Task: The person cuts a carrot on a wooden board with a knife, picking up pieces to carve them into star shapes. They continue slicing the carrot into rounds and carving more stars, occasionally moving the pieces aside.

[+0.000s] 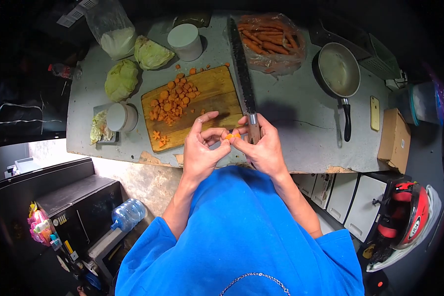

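At the front edge of the table, my left hand (201, 150) pinches a small orange carrot piece (232, 136) between thumb and fingertips. My right hand (266, 150) touches the same piece with its fingertips while gripping a large knife (242, 74) by its wooden handle. The long dark blade points up and away from me. Just beyond my left hand lies a wooden cutting board (214, 89). Sliced carrot rounds (175, 98) are heaped on it, and a few flower-shaped carrot slices (159, 139) lie at its near left corner.
Behind the knife sits a plastic bag of whole carrots (271, 39). A frying pan (338, 71), a phone (375, 113) and a cardboard box (394, 140) are to the right. Cabbage pieces (122, 80), a white tub (185, 42) and a round container (122, 117) stand left.
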A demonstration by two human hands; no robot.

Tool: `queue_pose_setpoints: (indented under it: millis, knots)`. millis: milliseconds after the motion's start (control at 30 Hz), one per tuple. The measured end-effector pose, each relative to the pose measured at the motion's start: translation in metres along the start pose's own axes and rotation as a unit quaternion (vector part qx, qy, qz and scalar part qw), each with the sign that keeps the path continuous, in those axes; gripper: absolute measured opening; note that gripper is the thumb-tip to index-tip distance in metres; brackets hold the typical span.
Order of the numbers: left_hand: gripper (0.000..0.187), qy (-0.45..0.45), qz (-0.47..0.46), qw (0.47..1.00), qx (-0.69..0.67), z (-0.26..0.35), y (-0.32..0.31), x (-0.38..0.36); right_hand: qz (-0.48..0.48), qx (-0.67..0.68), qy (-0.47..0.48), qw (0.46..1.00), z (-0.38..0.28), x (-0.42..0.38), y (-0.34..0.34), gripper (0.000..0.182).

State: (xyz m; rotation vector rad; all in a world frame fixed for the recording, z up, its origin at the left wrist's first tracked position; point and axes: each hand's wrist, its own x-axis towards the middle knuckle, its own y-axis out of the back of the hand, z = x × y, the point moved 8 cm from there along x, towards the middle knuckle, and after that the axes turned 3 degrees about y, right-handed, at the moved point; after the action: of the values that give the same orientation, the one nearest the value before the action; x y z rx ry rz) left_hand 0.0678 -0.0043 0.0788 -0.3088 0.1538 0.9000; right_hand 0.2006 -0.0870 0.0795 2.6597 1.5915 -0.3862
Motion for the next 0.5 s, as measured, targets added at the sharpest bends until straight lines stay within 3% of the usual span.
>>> queue_pose_setpoints:
  millis: [167, 367, 433, 500]
  knots:
    - [0.070, -0.015, 0.041, 0.998, -0.054, -0.007, 0.002, -0.003, 0.014, 0.042, 0.037, 0.998, -0.006, -0.002, -0.009, 0.032]
    - [0.068, -0.075, 0.096, 0.991, 0.047, 0.001, 0.017, -0.009, 0.028, -0.019, 0.063, 0.997, 0.001, 0.001, -0.015, 0.031]
    - [0.067, 0.018, 0.028, 0.993, -0.117, -0.019, 0.021, 0.000, 0.009, 0.057, -0.004, 0.998, 0.010, 0.001, -0.021, 0.030]
    - [0.066, 0.045, 0.007, 0.986, -0.158, -0.032, 0.026, 0.001, 0.008, 0.075, -0.011, 0.997, 0.014, 0.001, -0.024, 0.030]
